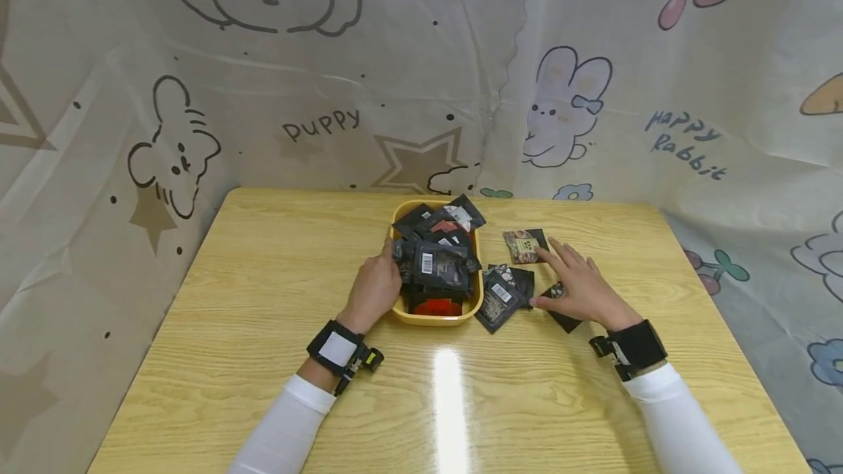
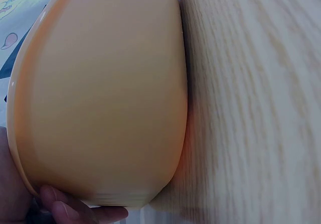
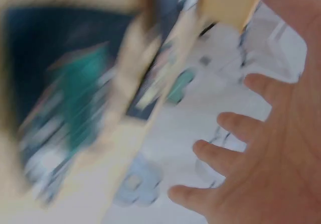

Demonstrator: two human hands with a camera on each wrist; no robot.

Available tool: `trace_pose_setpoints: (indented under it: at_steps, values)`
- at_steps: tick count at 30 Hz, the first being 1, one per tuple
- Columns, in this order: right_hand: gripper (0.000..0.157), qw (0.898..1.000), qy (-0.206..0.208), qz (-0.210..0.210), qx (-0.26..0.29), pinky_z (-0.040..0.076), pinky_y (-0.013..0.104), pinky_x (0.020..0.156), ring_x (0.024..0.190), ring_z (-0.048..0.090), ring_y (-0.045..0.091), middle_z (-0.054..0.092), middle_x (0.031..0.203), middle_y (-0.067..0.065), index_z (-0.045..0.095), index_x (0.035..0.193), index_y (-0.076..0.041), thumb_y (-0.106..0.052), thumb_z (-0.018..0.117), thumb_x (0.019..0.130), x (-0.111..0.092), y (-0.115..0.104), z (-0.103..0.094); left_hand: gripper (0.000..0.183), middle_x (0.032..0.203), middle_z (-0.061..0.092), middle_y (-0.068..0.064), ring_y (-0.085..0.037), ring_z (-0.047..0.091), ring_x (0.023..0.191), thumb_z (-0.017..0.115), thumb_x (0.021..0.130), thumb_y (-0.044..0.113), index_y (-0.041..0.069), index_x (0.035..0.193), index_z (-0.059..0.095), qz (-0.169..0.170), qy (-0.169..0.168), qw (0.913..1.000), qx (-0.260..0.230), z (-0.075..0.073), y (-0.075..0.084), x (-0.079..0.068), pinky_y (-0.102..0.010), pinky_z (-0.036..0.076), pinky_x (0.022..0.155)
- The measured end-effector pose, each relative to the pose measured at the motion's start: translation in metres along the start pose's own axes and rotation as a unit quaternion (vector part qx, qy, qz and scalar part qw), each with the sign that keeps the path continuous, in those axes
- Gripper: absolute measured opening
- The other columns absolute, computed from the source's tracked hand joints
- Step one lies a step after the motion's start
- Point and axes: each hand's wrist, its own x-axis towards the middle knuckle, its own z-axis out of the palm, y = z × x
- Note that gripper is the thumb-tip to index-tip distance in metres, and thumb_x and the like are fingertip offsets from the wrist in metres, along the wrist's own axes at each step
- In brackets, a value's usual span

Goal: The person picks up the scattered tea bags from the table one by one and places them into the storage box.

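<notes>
A yellow plastic tub (image 1: 436, 321) stands on the table, piled with flat black packets (image 1: 445, 269) that have white labels. My left hand (image 1: 377, 286) grips its left side; in the left wrist view, fingers (image 2: 75, 211) curl against the outer wall and the thumb side is at the rim. My right hand (image 1: 582, 285) hovers spread, palm down, holding nothing. Partly beneath it lies a black packet (image 1: 566, 322). Nearby are a packet with a pale label (image 1: 523, 246) and overlapping dark packets (image 1: 498, 302) beside the tub. A blurred packet with a green patch (image 3: 80, 98) shows in the right wrist view.
The wooden table (image 1: 283, 254) reaches back to a printed cloth backdrop (image 1: 296, 79). Cloth also hangs along the left and right edges. Red packaging (image 1: 437, 307) shows at the tub's near end. A wrist camera is strapped on each arm.
</notes>
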Motion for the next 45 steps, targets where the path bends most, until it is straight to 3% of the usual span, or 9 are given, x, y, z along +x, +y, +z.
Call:
trace_pose_setpoints:
  at_steps: [5,10,21,28,30,34,38,41,45]
  values:
    - [0.099,0.999,-0.038,0.005,0.019,0.023,0.067,0.095,0.129,0.018,0.046,0.015,0.148,0.022,0.025,0.145,-0.015,-0.065,0.065,0.07,-0.026,0.018,0.012,0.049,0.066,0.056,-0.011,-0.015,0.049,0.05,0.044,0.089,0.004,-0.01,0.135,0.032,0.001,0.006,1.0,0.008,-0.002,-0.003,0.0,-0.033,0.039,0.04]
    - [0.089,0.997,-0.061,0.014,0.045,0.035,0.061,0.09,0.129,0.022,0.043,0.019,0.148,0.019,0.031,0.143,-0.016,-0.053,0.071,0.072,-0.04,0.02,0.019,0.049,0.065,0.055,-0.01,-0.015,0.047,0.047,0.043,0.089,0.004,-0.01,0.135,0.032,-0.005,0.005,0.9999,0.008,-0.002,-0.005,0.001,-0.031,0.037,0.037]
    - [0.067,0.999,-0.047,-0.014,0.008,0.038,0.056,0.09,0.125,0.031,0.04,0.029,0.144,0.02,0.042,0.138,-0.012,-0.033,0.069,0.081,-0.046,0.018,0.021,0.048,0.066,0.055,-0.011,-0.015,0.048,0.049,0.044,0.089,0.004,-0.011,0.134,0.033,-0.001,0.008,0.9999,0.015,-0.003,-0.002,0.002,-0.032,0.038,0.039]
    - [0.056,0.999,0.016,-0.032,-0.039,0.048,0.05,0.077,0.107,0.051,0.036,0.048,0.132,0.015,0.05,0.132,-0.01,-0.001,0.058,0.077,-0.045,0.018,0.024,0.048,0.065,0.054,-0.009,-0.015,0.047,0.048,0.043,0.09,0.004,-0.01,0.135,0.033,-0.007,-0.001,0.9999,0.013,-0.001,-0.002,-0.002,-0.032,0.038,0.039]
    - [0.053,0.998,0.037,-0.035,-0.036,0.047,0.05,0.079,0.106,0.052,0.034,0.051,0.128,0.016,0.053,0.128,-0.008,0.004,0.054,0.077,-0.045,0.017,0.025,0.048,0.065,0.053,-0.009,-0.015,0.047,0.048,0.043,0.09,0.004,-0.01,0.135,0.032,-0.008,0.0,0.9999,0.01,-0.001,-0.001,-0.003,-0.031,0.037,0.039]
    - [0.042,0.997,0.072,-0.034,-0.025,0.039,0.054,0.091,0.11,0.05,0.034,0.055,0.123,0.019,0.054,0.125,-0.003,0.003,0.056,0.083,-0.043,0.017,0.022,0.047,0.063,0.052,-0.008,-0.015,0.046,0.047,0.042,0.091,0.004,-0.01,0.135,0.033,-0.01,0.001,0.9999,0.011,0.0,0.0,-0.002,-0.031,0.036,0.038]
    - [0.044,0.992,0.117,-0.034,-0.025,0.044,0.051,0.085,0.104,0.054,0.033,0.057,0.119,0.019,0.05,0.128,-0.004,0.001,0.059,0.085,-0.036,0.015,0.01,0.047,0.06,0.05,-0.006,-0.014,0.044,0.046,0.042,0.091,0.004,-0.01,0.135,0.032,-0.01,-0.003,0.9998,0.016,0.001,0.001,-0.001,-0.03,0.034,0.037]
    - [0.045,0.985,0.164,-0.048,-0.021,0.048,0.048,0.079,0.102,0.056,0.031,0.057,0.12,0.016,0.048,0.131,-0.008,0.0,0.056,0.087,-0.024,0.008,-0.005,0.048,0.059,0.05,-0.005,-0.014,0.044,0.045,0.043,0.091,0.004,-0.01,0.135,0.033,-0.01,-0.003,0.9998,0.016,0.001,0.002,-0.001,-0.03,0.033,0.037]
    - [0.047,0.973,0.209,-0.094,-0.008,0.046,0.049,0.084,0.11,0.051,0.029,0.053,0.126,0.014,0.044,0.135,-0.01,0.001,0.051,0.09,0.002,-0.011,-0.023,0.048,0.06,0.05,-0.006,-0.014,0.045,0.046,0.043,0.09,0.004,-0.01,0.135,0.033,-0.008,-0.001,0.9999,0.011,0.002,0.001,-0.001,-0.03,0.034,0.038]
